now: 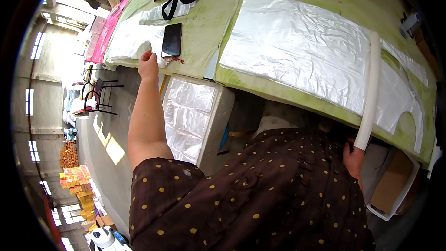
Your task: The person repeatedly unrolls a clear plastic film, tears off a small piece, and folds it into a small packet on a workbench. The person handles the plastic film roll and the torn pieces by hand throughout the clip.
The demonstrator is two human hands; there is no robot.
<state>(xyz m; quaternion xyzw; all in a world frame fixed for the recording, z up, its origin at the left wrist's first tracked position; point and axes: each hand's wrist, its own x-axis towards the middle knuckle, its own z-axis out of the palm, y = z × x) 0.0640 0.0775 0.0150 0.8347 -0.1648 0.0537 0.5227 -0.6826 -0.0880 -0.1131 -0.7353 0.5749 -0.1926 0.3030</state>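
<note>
**Thin plastic bags, one hand on each end of the bench**

My left hand [148, 63] reaches out to the stack of white plastic bags [132, 42] at the left end of the green table [204, 28]. My fingertips rest on the stack's near edge, just beside a black phone [172, 40] that lies on top of it. From here I cannot tell whether my fingers pinch a sheet or only press on it.

My right hand [354, 157] is low, at the table's front edge, closed around the lower end of a white foam tube [371, 88]. The tube runs up across the large flat sheaf of clear bags [297, 51] in front of me.

I judge these bags very light, limp and slippery. A single layer would slide off the pile and cling to its neighbour, so I would take hold at an edge or corner, pinching rather than pushing flat. The tube looks soft and light too, and my fist at its end leaves the far end free to wobble.

Below the table stands a wrapped white bundle [193, 121], and a box [392, 183] sits near my right hand.
</note>
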